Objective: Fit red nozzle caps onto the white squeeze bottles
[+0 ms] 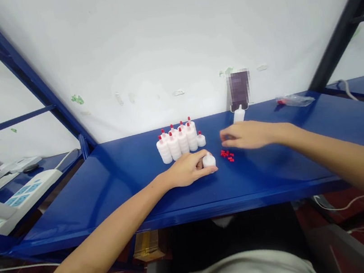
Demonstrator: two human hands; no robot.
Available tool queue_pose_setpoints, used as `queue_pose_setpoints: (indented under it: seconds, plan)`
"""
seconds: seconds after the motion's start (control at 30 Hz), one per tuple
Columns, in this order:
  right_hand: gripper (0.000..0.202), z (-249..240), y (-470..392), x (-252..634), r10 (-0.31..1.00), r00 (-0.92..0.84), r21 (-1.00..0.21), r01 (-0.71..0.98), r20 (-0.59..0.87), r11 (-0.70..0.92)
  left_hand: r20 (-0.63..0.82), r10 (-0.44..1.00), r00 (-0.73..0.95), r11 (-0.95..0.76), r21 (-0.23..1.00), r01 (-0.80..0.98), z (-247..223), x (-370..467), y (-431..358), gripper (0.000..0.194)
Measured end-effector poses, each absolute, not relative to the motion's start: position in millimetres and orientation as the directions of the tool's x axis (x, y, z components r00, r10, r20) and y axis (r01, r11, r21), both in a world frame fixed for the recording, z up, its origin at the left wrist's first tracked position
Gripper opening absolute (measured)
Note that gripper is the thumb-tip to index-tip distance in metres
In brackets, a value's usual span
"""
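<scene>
My left hand (187, 170) is closed around a small white squeeze bottle (209, 160), which stands upright on the blue table; its bare white nozzle points up, with no red cap on it. My right hand (246, 135) hovers just behind and right of a small pile of red caps (227, 154). Its fingers are loosely curled and apart, with nothing visible between them. Left of it, a short white bottle (201, 140) wears a red cap. Beside that stand several taller white bottles (174, 146) in close rows, all with red tips.
Behind my right hand a white bottle (239, 114) without a red cap stands before a phone (239, 90) leaning on the wall. A clear plastic bag (296, 100) with something red lies at the back right. At far left is a white power strip (28, 196).
</scene>
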State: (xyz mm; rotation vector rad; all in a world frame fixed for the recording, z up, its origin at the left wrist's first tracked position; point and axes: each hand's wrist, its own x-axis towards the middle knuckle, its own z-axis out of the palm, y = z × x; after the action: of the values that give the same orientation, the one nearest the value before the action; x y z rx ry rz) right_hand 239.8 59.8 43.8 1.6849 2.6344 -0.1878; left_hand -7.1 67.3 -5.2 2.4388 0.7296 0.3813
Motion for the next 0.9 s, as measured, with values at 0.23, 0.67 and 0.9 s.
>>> queue_pose_setpoints:
  seconds: [0.23, 0.67, 0.9]
  plan:
    - [0.031, 29.1, 31.7, 252.3, 0.881, -0.448, -0.053, 0.894, -0.151, 0.445, 0.107, 0.579, 0.808, -0.688, 0.595, 0.415, -5.5, -6.5, 66.9, 0.041]
    - [0.021, 35.3, 47.0, 231.7, 0.871, -0.483, -0.065, 0.870, 0.092, 0.489, 0.105, 0.580, 0.808, -0.695, 0.581, 0.424, -6.7, -6.7, 68.0, 0.041]
    - [0.019, 37.5, 25.3, 197.7, 0.801, -0.445, -0.493, 0.633, 0.400, 0.597, 0.121, 0.571, 0.812, -0.705, 0.580, 0.409, -8.0, -7.0, 68.6, 0.042]
